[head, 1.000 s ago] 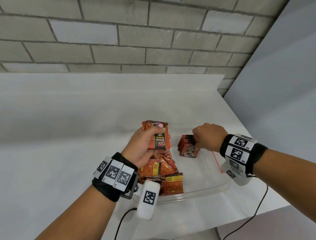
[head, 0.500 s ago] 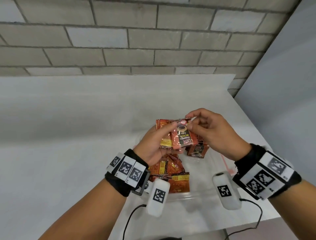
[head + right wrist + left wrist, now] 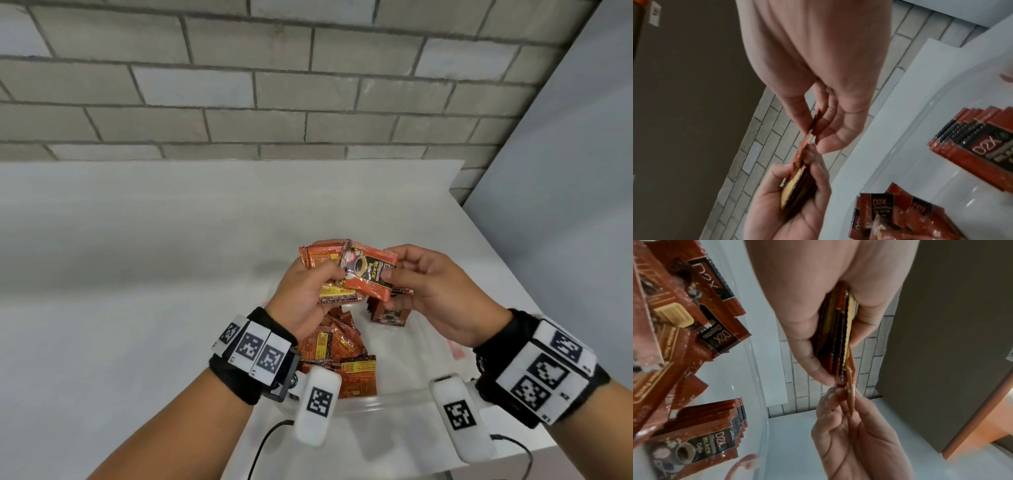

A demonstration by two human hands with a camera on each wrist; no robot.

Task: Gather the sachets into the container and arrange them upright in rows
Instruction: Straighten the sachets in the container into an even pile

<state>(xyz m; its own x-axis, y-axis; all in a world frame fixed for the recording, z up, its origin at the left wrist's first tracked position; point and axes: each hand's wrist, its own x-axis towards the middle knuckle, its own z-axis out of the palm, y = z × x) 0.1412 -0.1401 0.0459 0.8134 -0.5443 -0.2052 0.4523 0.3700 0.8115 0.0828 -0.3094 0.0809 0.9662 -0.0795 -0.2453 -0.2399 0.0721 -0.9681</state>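
My left hand holds a small stack of orange-red coffee sachets above a clear plastic container. My right hand pinches the front sachet by its right edge, thumb on its face. The left wrist view shows the stack of sachets edge-on between my left thumb and fingers. In the right wrist view the pinched sachet sits between thumb and forefinger. A loose pile of sachets lies at the container's left. A short upright row of sachets stands at its far side.
The container sits near the front right corner of a white table. A grey brick wall rises behind it and a pale panel stands to the right. Cables hang off the table's front edge.
My right hand left the upright row, rose to the stack in my left hand and took hold of its front sachet, which has turned sideways. The view tilted up slightly.
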